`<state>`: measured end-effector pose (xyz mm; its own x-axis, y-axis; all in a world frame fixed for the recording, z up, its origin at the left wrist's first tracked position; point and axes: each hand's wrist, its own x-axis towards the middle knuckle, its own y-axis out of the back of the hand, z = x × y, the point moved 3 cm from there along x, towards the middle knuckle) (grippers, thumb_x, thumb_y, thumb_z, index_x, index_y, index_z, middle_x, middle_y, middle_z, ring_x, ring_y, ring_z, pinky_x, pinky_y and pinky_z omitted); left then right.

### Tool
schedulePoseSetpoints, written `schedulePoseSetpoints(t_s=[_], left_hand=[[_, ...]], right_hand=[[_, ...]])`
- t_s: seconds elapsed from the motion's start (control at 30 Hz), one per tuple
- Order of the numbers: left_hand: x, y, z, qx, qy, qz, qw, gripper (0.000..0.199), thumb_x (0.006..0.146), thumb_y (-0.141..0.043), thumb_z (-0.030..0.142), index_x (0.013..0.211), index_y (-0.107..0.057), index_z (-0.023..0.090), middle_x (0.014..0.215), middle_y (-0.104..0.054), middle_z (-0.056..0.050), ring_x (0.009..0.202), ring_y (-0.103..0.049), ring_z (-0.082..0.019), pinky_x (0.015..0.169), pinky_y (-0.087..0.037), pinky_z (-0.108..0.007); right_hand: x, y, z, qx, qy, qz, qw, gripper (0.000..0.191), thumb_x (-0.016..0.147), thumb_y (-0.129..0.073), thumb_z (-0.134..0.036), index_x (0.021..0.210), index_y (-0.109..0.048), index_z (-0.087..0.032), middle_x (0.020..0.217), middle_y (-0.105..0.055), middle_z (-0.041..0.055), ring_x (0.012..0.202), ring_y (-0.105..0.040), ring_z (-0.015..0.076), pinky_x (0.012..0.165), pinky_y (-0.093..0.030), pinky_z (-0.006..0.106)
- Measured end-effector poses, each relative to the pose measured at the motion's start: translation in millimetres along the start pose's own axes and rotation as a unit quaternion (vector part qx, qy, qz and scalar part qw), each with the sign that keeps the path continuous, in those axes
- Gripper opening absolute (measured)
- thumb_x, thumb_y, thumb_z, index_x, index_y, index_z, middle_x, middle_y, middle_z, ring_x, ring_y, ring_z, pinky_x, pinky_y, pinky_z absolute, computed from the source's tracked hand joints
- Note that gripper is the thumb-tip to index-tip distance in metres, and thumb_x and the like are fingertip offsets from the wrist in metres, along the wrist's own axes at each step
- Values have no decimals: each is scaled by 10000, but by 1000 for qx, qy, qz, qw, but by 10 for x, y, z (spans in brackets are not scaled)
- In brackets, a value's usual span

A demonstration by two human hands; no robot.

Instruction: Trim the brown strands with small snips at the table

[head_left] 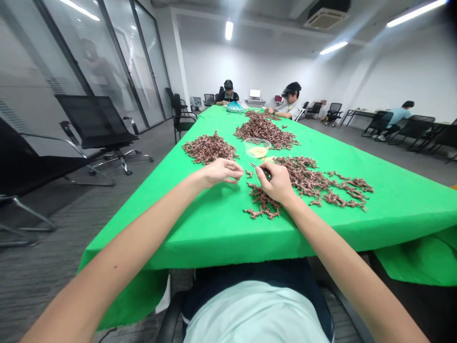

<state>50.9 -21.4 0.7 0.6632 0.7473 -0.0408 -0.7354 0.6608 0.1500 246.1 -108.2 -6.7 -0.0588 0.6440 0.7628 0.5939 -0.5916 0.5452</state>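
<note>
My right hand is closed around thin metal tweezers, whose tips point left. Just left of it, my left hand hovers over the green cloth, fingers curved and apart, with nothing visible between them. A small brown piece lies on the cloth between the hands. Below my right hand is a small cluster of knobbly brown pieces. A larger spread of them lies to its right. Beyond the hands stands a clear round tub with pale yellow contents.
The green-covered table also bears a brown heap at left and a bigger one behind the tub. A blue plastic bag lies at the far end, near two seated people. Black chairs stand left.
</note>
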Motion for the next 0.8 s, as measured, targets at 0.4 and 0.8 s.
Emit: schedulePoseSetpoints(t_s=[0.4,0.8], left_hand=[[-21,-42,75,-67,-121,20,990,367,611,-941,202,913,-750,115,1001,-782,-124,968,-732,-215,1002,-522,-434],[-25,-147,134,-117,-173,-5,978,416,695,-911,229,1065,-743,137,1146,-767,-137,1077,-714,-229,1058,-492,-447]], right_hand=[[-24,-12,-49,6,24,-2,1000,283,982,-522,-423,845,-638,-203,720,-660,28,631,-562,155,651,-397,298],[-38,-23,-54,-11,46,18,999,291,999,-496,-437,865,-619,-209,729,-646,28,633,-547,156,648,-400,299]])
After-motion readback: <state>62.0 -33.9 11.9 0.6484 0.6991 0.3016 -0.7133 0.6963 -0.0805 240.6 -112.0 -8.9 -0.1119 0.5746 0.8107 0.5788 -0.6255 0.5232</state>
